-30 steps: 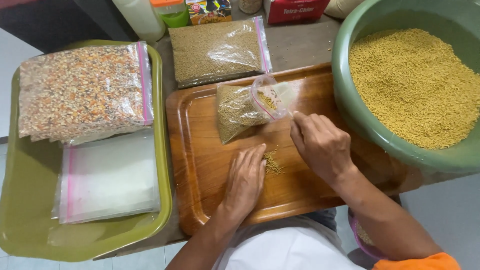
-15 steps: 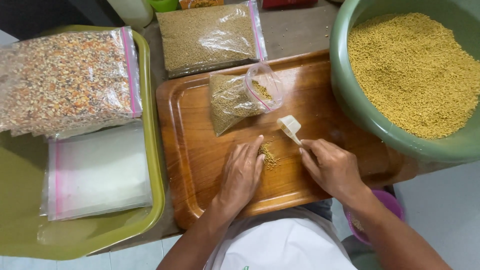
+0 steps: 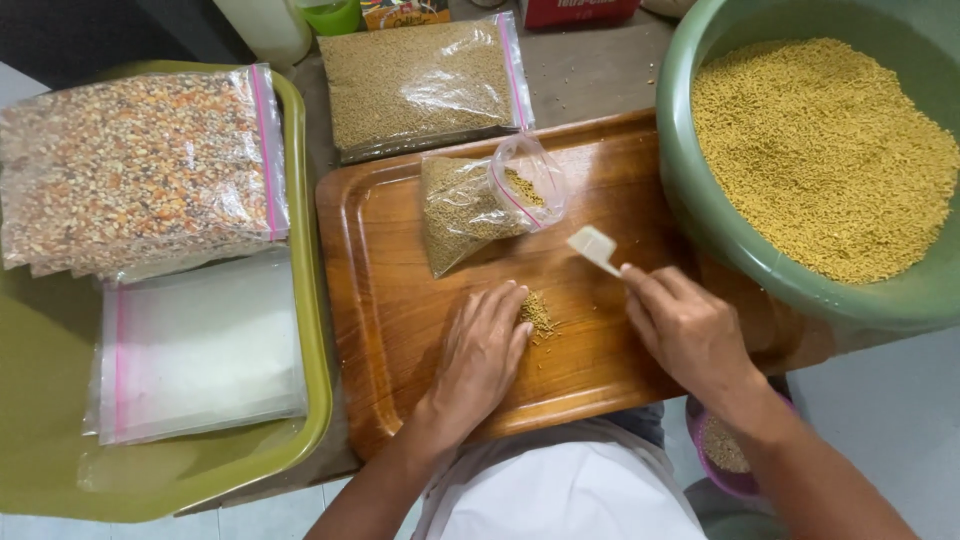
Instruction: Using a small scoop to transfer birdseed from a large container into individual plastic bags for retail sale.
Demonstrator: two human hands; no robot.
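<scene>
Right hand (image 3: 690,335) pinches white scoop (image 3: 594,247); flat left hand (image 3: 483,352) touches spilled grain (image 3: 538,314)

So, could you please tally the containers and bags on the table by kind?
Trays: 2, wooden and green
Basins: 1, green
Filled grain bags: 3, mixed, sealed brown, open brown
Empty bag stacks: 1
Total: 7

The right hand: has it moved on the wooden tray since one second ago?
Yes. The right hand has drawn back from the open seed bag toward the near edge of the wooden tray, now holding a small white scoop.
</scene>
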